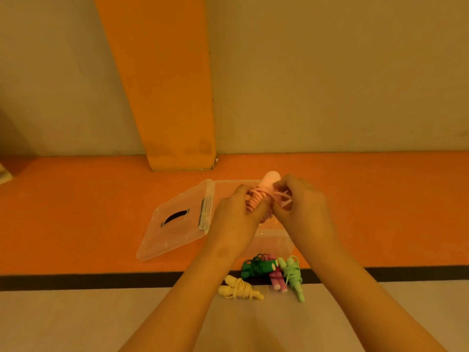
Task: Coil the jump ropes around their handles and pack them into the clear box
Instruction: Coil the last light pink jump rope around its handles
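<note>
From my remote seat I see the pink jump rope (264,193) held up in the air over the clear box (275,241), its pale handle end pointing away from me. My left hand (236,219) is curled round the coiled part of it. My right hand (304,207) pinches a loose loop of the pink cord beside the handle. The box sits on the orange floor (380,212), and its lid (177,224) lies open to the left. Just in front of the box lie four coiled ropes: a dark green rope (256,268), a magenta rope (277,278) and a light green rope (293,273) bunched together, and a yellow rope (238,289) slightly apart, near a black stripe (101,280).
</note>
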`<action>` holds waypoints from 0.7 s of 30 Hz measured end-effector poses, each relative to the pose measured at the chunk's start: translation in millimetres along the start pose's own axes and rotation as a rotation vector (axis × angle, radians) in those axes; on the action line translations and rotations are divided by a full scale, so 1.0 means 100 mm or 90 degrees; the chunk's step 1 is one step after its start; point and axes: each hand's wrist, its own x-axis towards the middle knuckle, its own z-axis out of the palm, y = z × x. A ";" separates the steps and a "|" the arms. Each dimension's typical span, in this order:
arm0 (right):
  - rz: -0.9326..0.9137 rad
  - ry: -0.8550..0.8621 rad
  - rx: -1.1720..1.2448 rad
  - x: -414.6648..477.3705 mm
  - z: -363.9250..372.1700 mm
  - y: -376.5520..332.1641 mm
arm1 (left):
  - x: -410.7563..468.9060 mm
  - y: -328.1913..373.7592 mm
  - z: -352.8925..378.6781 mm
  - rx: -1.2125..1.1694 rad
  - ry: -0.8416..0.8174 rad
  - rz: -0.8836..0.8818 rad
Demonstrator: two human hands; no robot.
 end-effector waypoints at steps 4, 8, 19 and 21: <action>-0.025 -0.008 0.017 0.19 0.18 0.13 | 0.24 -0.15 0.05 -0.028 0.005 -0.035; -0.149 0.042 -0.026 0.27 0.25 0.18 | 0.39 -0.28 0.05 -0.069 -0.020 -0.066; -0.112 0.025 0.013 0.25 0.32 0.15 | 0.42 -0.31 0.15 0.009 -0.018 -0.071; -0.034 -0.010 0.120 0.23 0.30 0.13 | 0.41 -0.31 0.13 0.035 -0.013 -0.057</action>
